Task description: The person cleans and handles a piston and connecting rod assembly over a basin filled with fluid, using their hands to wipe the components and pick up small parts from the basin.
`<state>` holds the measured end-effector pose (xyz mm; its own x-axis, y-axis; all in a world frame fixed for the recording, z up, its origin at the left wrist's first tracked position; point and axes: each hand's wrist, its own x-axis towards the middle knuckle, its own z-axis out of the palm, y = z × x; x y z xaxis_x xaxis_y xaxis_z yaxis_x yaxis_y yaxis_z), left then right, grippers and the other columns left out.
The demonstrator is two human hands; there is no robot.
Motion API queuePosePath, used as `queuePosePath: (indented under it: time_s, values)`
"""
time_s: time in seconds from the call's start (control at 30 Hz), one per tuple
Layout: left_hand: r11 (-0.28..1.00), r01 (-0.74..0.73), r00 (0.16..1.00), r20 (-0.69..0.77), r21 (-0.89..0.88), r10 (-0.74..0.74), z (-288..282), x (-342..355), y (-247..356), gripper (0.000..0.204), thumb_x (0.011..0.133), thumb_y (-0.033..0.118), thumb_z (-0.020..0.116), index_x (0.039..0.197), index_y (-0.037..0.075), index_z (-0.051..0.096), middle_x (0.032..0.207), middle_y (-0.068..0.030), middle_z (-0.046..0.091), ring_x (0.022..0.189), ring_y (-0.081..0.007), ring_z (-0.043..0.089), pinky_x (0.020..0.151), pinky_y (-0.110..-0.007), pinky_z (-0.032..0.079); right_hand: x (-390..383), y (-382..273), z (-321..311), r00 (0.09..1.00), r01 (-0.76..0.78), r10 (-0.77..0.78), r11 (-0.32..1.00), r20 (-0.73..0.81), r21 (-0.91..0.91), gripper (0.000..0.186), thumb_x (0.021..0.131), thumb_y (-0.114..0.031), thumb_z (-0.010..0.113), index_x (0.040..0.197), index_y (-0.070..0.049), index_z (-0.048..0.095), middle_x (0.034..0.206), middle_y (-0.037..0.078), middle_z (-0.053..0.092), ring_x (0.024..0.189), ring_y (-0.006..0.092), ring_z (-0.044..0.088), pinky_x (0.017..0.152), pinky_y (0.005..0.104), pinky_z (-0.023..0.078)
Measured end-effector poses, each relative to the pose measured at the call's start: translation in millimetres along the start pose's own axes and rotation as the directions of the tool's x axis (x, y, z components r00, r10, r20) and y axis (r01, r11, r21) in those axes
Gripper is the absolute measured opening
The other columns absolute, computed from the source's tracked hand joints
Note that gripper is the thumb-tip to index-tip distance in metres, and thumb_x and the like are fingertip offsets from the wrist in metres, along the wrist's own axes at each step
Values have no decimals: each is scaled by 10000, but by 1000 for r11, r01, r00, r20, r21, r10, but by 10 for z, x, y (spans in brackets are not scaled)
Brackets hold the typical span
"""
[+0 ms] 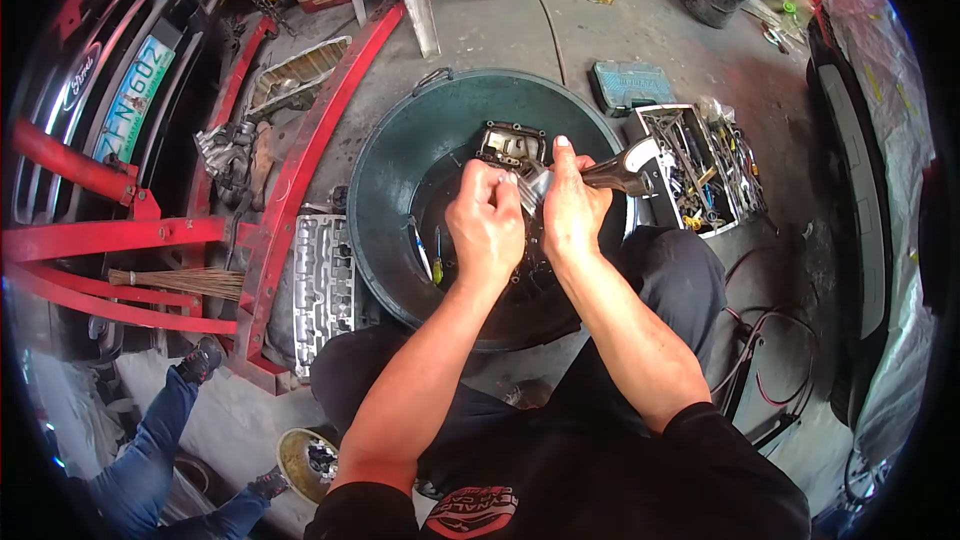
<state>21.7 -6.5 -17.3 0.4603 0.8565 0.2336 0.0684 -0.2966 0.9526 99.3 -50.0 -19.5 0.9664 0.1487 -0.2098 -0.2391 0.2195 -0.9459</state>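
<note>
Centrally, right hand (577, 208): fingers closed round a metal engine part (537, 190), thumb pointing up along it.
Left hand (487, 218): fingers curled in close at the part's silver middle; I cannot tell whether they clamp it or something small.
Engine part: mid-frame, raised over the tub, a dark-rimmed open housing (513, 146) above the knuckles and a dark curved piece (622, 176) to the right; whether all are joined is hidden by the hands.
Tub: dark green and round (385, 155), filling the centre, a yellow-handled tool (437, 258) inside at its lower left.
Right of centre: a teal case (632, 86) above a tray of hand tools (690, 168).
Left of centre: a cylinder head (322, 285) beside the tub, then a red steel frame (312, 155).
Far left: a stick broom (180, 282), and above it a car grille (90, 90).
Lower left corner: another person's jeans-clad leg (150, 450).
</note>
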Motion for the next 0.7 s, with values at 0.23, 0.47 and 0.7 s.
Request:
queuePosePath:
  time_s: [0.23, 0.47, 0.7]
  values:
    - [991, 46, 997, 69, -122, -37, 4, -90, 11, 58, 905, 3, 605, 863, 12, 566, 668, 11, 582, 581, -34, 501, 511, -229, 398, -23, -27, 7, 1000, 7, -7, 1000, 4, 17, 416, 934, -309, 661, 640, -93, 463, 636, -35, 486, 583, 75, 396, 534, 272, 359]
    - [996, -67, 996, 58, 56, 64, 15, -50, -12, 77, 883, 21, 624, 854, 7, 554, 669, -57, 622, 601, -68, 561, 540, -253, 441, 48, 13, -29, 1000, 7, -7, 998, -2, 56, 411, 929, -300, 670, 639, -102, 457, 645, -33, 485, 598, 73, 395, 549, 257, 359]
    - [980, -186, 977, 120, 64, 178, 14, -184, -125, 76, 891, 18, 620, 870, 0, 549, 678, -65, 630, 610, -73, 565, 542, -265, 450, -4, -64, -10, 998, -69, 69, 998, -6, 13, 403, 935, -337, 658, 667, -102, 469, 657, -33, 488, 598, 82, 404, 557, 264, 370]
